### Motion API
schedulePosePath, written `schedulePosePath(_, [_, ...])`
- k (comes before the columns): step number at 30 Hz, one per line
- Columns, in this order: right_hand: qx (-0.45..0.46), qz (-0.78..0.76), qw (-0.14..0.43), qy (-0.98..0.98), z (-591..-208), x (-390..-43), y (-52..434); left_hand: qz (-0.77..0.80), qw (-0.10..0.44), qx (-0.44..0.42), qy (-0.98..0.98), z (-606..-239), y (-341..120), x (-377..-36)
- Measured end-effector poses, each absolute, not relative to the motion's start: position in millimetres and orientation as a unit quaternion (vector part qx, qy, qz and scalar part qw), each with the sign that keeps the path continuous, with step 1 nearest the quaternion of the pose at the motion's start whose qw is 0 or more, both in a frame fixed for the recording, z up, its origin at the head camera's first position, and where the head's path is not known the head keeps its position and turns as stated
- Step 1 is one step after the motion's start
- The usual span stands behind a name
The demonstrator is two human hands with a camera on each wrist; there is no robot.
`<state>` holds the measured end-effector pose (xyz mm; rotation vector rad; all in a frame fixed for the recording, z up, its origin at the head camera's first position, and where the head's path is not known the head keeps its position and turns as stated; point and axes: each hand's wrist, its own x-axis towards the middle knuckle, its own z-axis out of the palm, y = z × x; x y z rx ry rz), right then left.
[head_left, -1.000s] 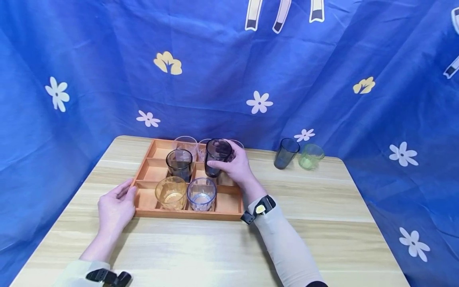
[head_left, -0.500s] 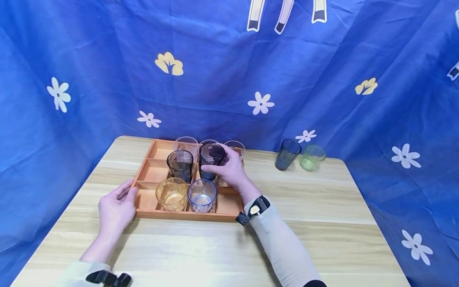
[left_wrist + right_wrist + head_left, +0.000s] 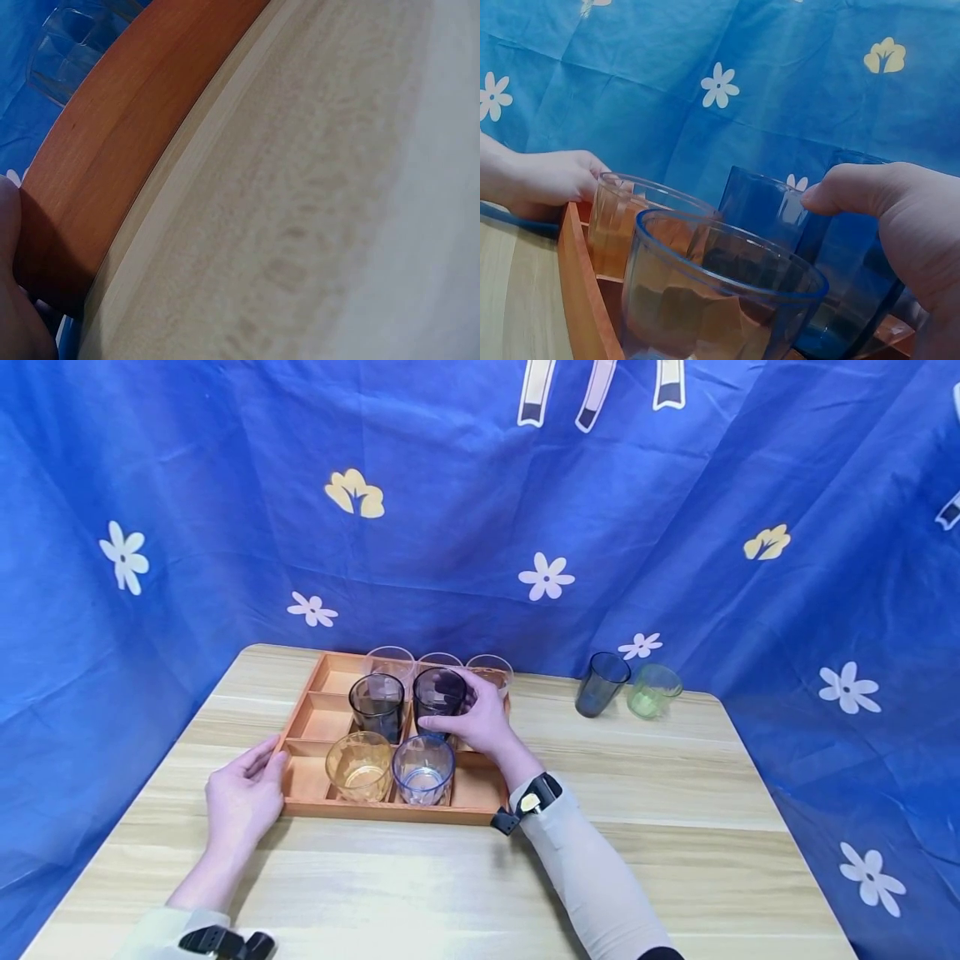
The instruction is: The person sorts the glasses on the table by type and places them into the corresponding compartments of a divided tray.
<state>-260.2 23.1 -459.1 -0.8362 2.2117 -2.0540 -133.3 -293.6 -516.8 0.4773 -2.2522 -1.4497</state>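
A divided wooden tray [image 3: 390,812] lies on the table, with my left hand [image 3: 243,793] gripping its left side near the front corner. My right hand [image 3: 480,718] holds a dark tumbler [image 3: 439,689] upright in the tray's middle row, thumb on the near side; its base is hidden. Just left of it stands another dark glass [image 3: 377,706]. In the front row are an amber glass [image 3: 358,764] and a clear glass with a blue rim [image 3: 423,768], the latter looming close in the right wrist view. Several clear glasses [image 3: 390,660] fill part of the back row.
Right of the tray, a dark tumbler [image 3: 602,685] and a green glass [image 3: 654,691] stand on the table [image 3: 637,827] near its back edge. A blue patterned cloth [image 3: 450,527] hangs behind and at both sides.
My right hand has moved left and lowered the dark tumbler into the tray's middle row, next to the other dark glass. The left hand has stayed on the tray's side.
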Motion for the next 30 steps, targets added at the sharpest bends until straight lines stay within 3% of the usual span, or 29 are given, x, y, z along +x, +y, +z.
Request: schedulePosePath(30, [-0.259, -0.646, 0.040, 0.717, -479, -258, 21, -0.524, 0.206, 0.171, -0.809, -518, -294, -132])
